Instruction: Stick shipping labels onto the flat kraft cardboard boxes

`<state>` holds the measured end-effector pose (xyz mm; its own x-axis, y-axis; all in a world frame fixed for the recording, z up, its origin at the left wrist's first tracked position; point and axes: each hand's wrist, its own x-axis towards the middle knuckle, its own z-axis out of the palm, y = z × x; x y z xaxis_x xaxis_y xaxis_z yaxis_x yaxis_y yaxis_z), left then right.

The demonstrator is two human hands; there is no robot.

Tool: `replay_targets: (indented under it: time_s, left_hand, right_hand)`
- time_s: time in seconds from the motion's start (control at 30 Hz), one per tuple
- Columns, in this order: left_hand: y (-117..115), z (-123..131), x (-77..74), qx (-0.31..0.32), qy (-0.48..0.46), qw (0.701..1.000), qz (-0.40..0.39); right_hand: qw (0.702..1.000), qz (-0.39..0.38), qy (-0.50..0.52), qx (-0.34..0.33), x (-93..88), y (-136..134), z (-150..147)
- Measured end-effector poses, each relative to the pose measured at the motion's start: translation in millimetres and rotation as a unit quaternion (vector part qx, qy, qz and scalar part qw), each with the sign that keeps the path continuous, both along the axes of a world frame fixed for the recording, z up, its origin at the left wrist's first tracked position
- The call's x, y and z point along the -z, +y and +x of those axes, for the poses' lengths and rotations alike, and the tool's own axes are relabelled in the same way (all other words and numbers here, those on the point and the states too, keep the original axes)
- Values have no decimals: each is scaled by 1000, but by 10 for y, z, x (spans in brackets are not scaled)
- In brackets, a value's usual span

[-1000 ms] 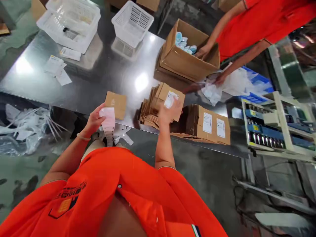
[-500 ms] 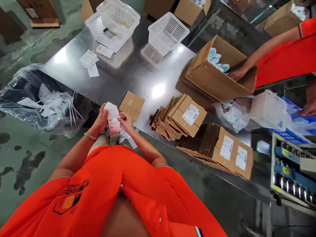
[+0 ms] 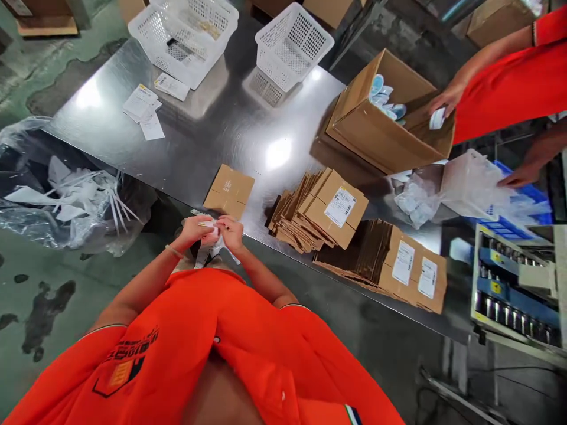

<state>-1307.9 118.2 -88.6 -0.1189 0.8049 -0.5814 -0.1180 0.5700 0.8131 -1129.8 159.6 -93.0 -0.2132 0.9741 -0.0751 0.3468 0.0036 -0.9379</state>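
Note:
Both of my hands are close together in front of my waist, at the near edge of the metal table. My left hand (image 3: pixel 195 231) is closed on a white label strip (image 3: pixel 209 231), and my right hand (image 3: pixel 230 231) pinches the same strip from the other side. Below my hands more of the white strip hangs down. Just beyond them a flat brown carton (image 3: pixel 229 192) lies on the table. To its right is a fanned stack of folded cartons (image 3: pixel 330 203), the top one bearing a white label.
Another folded carton stack (image 3: pixel 394 262) lies further right. An open box (image 3: pixel 381 118) holds light-blue items, with a person's hand over it holding one. White baskets (image 3: pixel 292 47) and loose labels (image 3: pixel 142 109) are at the back. A waste bag (image 3: pixel 80 200) stands left.
My hands have come closer together on the label strip, and its upright white part is no longer raised. The other person's hand has lifted a light item inside the box.

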Motion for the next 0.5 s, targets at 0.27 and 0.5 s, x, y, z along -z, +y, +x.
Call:
replay_targets:
  time_s: [0.27,0.5]
  left_hand:
    - [178,341,417,39,-150,980,-122]
    - [311,365,690,47,-132,979,-147]
  right_hand:
    - [984,28,-133,117,176,1750,312]
    - [968,11,-228,105,507,2076,252]
